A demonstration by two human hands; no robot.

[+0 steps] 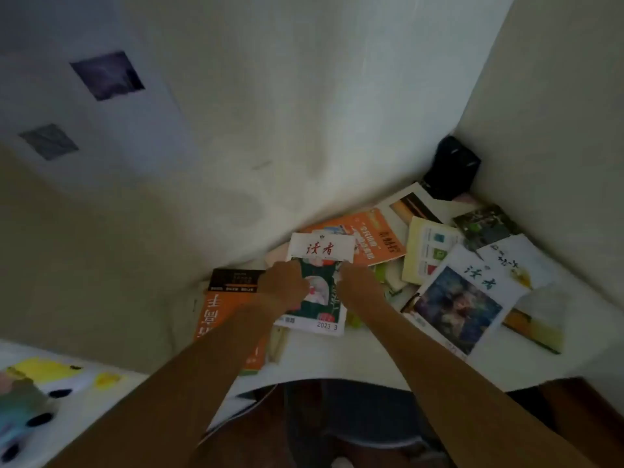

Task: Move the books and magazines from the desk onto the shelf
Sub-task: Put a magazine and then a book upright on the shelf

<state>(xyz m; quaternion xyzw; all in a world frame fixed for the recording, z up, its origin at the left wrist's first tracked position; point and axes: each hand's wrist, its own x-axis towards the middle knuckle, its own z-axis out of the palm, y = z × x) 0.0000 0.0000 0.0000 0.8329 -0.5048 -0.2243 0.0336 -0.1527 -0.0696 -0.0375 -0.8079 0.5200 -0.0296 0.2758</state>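
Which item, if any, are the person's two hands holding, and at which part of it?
The magazine with the green illustrated cover: left hand on its left edge, right hand on its right edge, both near the upper half.

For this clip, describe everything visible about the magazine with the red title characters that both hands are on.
The magazine with a white masthead and red title characters has a dark green illustrated cover with pink and white shapes and "2023 3" printed at its near edge. It looks like thin, glossy paper. It lies roughly flat on the white desk, atop other books, near the wall. The left hand and right hand rest on its middle, one at each side; whether they grip it is unclear.
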